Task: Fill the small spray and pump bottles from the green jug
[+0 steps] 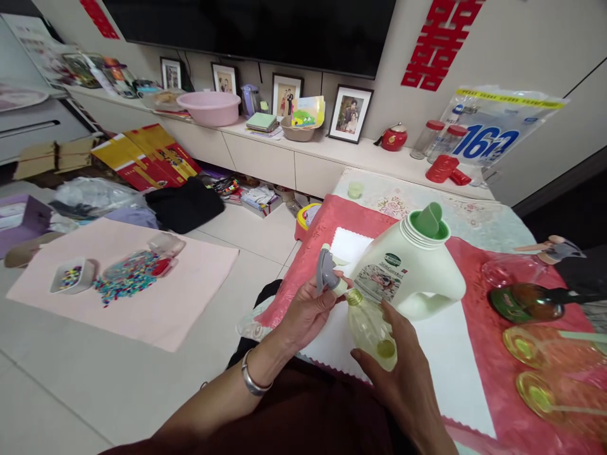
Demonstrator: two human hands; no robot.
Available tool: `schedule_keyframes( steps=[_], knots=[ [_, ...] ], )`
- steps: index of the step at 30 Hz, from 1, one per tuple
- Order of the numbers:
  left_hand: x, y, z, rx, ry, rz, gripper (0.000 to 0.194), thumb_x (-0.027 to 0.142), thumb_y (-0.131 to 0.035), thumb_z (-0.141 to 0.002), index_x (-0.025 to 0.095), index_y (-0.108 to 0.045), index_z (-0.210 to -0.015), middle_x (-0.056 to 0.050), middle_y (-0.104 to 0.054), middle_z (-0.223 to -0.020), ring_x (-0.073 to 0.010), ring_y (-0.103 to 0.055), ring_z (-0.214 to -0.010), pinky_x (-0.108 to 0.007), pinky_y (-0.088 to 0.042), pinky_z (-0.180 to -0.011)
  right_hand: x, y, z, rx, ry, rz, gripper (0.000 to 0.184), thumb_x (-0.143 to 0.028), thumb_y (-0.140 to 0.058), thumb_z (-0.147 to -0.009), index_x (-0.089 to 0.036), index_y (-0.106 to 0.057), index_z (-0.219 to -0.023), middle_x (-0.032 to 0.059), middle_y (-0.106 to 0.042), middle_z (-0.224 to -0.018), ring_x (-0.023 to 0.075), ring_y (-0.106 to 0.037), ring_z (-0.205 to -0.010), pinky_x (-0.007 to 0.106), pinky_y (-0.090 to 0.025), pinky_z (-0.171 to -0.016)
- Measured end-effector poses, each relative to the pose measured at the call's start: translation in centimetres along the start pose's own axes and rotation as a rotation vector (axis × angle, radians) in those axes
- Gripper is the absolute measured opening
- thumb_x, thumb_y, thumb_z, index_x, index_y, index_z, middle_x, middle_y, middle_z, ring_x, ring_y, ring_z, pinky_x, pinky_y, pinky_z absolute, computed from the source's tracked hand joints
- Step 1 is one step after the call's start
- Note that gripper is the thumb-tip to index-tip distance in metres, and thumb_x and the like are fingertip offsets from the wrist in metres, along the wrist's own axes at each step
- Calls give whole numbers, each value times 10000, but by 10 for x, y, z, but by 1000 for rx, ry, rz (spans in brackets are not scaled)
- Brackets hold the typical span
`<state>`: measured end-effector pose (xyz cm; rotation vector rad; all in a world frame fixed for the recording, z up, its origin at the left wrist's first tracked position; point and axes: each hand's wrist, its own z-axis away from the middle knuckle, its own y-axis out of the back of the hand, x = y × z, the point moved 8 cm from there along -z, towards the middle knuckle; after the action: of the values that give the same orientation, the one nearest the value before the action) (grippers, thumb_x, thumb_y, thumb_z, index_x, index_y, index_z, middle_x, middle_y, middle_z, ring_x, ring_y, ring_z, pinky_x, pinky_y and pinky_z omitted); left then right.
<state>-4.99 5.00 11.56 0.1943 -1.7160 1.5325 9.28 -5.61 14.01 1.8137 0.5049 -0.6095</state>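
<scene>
In the head view, at the centre of the frame, the left hand (306,316) is partly closed, thumb and fingers gripping a grey spray head (326,268). The right hand (403,360) is curved around the lower body of a clear yellow bottle (363,325); its threaded neck is bare, and the spray head sits just beside it (whether the two touch, I cannot tell).

Behind the bottle, on a white mat (446,360), stands a pale green jug (393,249) with a green cap (429,220) in its mouth. Its label (385,278) carries a dark oval logo and lettering that looks like "SokGarden"; the smaller print is too fine to read. At the upper right, a clear bag (502,126) bears big blue figures beginning "16". Two red signs (439,44) hang on the wall, one cut off at the upper left, one showing the double-happiness character at the upper right.

Four framed photos (349,114) line the shelf (265,146) across the top, with one pink basin (213,110), one red pot (394,138) and two red-lidded jars (425,140). At the right edge are two more yellow bottles (526,347), one dark green bottle (515,303) and one pink bottle (512,268). At the left, one white tub (84,283) and spread coloured beads (123,287) (too many to count) lie on a pink sheet (161,322).
</scene>
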Motion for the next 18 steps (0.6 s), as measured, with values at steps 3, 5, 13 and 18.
schedule_keyframes(
  steps=[3,5,13,18],
  knots=[
    [1,3,0,12,-4,-16,406,351,-938,-690,228,-778,-1043,-44,-731,-1059,-198,-653,-1051,-332,-446,-966,-8,1,-1,21,63,-5,646,-475,-597,-971,-285,-340,-1532,62,-430,-1437,236,-450,-1318,422,-513,-1040],
    [2,4,0,6,0,-6,409,353,-938,-691,220,-777,-1043,-46,-736,-1051,-207,-669,-1043,-341,-444,-977,-11,1,-1,34,96,-6,652,-463,-606,-974,-274,-347,-1542,73,-431,-1417,234,-456,-1303,413,-519,-1035],
    [0,4,1,25,29,41,430,320,-939,-694,194,-754,-1062,-50,-756,-1013,-222,-729,-968,-374,-472,-986,-9,-1,2,51,95,-47,673,-439,-635,-967,-244,-357,-1549,109,-452,-1424,275,-498,-1270,428,-556,-954],
    [9,7,-1,44,0,16,409,295,-927,-714,178,-760,-1068,-54,-754,-1021,-217,-736,-930,-361,-496,-936,-8,-3,2,63,75,-81,607,-470,-608,-987,-252,-400,-1514,96,-469,-1416,276,-502,-1268,451,-540,-985]
  ],
)
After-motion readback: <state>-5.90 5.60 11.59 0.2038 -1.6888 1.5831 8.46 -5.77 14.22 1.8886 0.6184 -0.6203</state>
